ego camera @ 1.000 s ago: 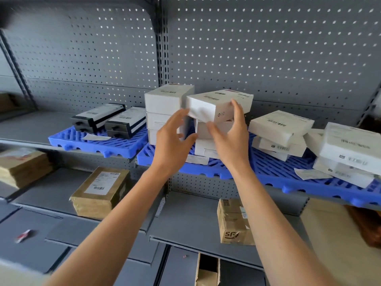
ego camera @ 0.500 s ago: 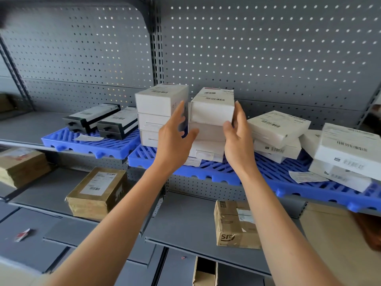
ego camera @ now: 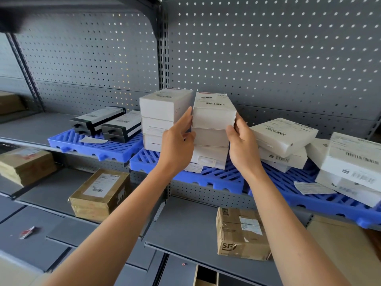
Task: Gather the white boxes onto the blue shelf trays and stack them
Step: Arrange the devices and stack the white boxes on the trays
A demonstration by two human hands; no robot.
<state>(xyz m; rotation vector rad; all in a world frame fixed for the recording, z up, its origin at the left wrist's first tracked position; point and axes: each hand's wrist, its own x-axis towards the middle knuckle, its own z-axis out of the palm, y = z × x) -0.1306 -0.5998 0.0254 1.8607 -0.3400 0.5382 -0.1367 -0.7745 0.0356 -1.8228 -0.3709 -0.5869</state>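
Hands [ego camera: 177,147] [ego camera: 244,147] flank top white box [ego camera: 214,112] on stack

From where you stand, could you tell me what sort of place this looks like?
Probably a parcel storeroom or small warehouse: grey metal shelving with a pegboard back, labelled white boxes stacked on blue shelf trays, and taped cardboard parcels below.

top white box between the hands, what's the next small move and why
Probably nudge the top white box a little to the person's left, then let go. It already sits on the right stack, but its right edge seems to overhang the box below. The left hand and right hand press its sides, so a short squaring push should do.
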